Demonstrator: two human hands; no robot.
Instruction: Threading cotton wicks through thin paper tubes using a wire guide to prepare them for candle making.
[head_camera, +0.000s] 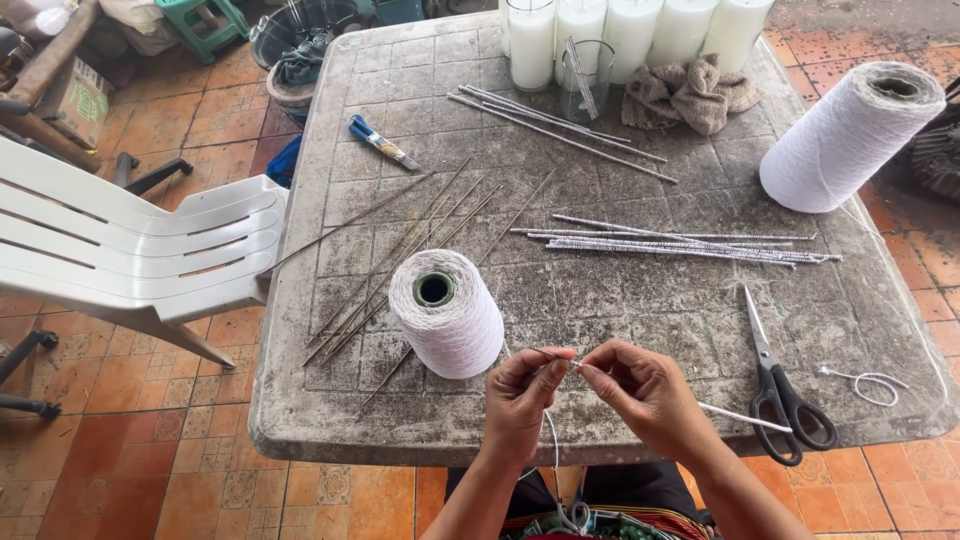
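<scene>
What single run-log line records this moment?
left hand: pinches thin stick | right hand: pinches white string at stick | nearby: spool, scissors

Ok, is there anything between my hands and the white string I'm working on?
Nothing visible. The left hand and right hand already pinch the white string between their fingertips, above the near table edge. The spool sits just beyond the left hand, the scissors off to the right, neither in between.
</scene>
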